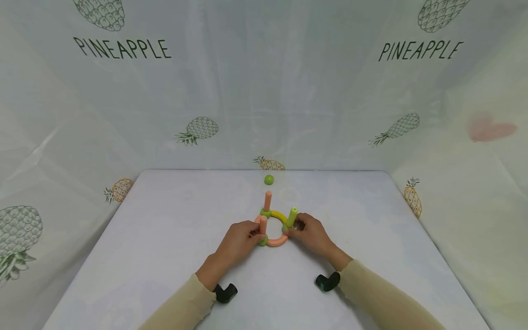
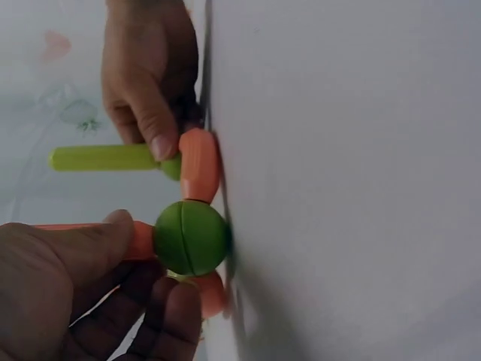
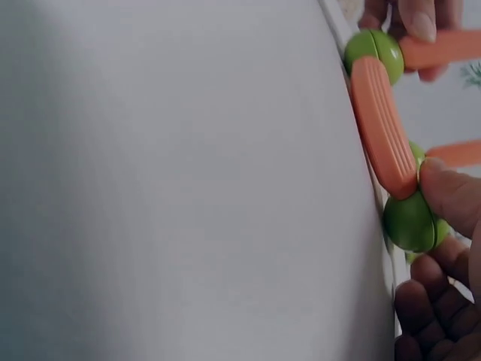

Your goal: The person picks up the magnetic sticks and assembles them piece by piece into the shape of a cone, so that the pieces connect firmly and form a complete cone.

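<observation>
A ring of curved rods and green balls lies flat on the table, with straight rods standing up from the balls. Its front piece is an orange curved rod; a yellow curved rod forms the back right. My left hand pinches the front-left upright orange rod, just above its green ball. On the right, my right hand pinches the joint at another green ball, below a lime upright rod. A second orange upright rod stands untouched at the back.
Beyond the ring, a loose green ball sits near the far edge of the white table. A pineapple-printed curtain hangs behind and at both sides. Dark wrist cameras are worn below both hands.
</observation>
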Demonstrator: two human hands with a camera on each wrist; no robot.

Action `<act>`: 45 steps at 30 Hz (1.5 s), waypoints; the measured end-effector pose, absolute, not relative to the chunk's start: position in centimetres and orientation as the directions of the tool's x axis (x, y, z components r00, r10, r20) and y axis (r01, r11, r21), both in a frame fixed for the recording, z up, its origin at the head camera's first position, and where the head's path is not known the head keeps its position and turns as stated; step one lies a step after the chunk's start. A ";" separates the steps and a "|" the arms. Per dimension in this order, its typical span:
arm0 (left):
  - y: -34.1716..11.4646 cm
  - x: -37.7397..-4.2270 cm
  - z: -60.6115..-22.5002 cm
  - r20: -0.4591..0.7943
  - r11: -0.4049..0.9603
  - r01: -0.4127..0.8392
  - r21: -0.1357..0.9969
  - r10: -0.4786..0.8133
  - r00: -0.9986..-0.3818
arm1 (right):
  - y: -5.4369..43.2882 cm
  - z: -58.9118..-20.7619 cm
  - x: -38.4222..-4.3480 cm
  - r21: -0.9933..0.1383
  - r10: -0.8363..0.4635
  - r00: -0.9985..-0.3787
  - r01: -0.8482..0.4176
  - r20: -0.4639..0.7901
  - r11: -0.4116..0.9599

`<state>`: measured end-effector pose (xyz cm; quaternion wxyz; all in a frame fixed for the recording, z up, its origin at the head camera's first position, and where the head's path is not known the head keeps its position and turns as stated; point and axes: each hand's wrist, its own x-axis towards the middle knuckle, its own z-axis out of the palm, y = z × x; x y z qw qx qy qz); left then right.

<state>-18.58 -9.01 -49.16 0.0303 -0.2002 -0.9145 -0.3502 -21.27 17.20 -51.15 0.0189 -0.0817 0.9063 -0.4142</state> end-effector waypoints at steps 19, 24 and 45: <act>-10.2 -19.0 -49.5 0.144 0.699 0.306 0.646 0.283 -0.948 | 16.7 -51.0 -19.4 -0.749 -0.240 -0.968 -0.213 0.074 0.628; -10.3 -19.1 -49.1 0.132 0.719 0.302 0.625 0.284 -0.950 | 16.5 -51.3 -19.5 -0.752 -0.254 -0.963 -0.231 0.088 0.617; -10.1 -18.8 -50.4 0.100 0.584 0.198 0.787 0.196 -0.975 | 16.9 -51.3 -19.4 -0.770 -0.266 -0.961 -0.223 0.071 0.598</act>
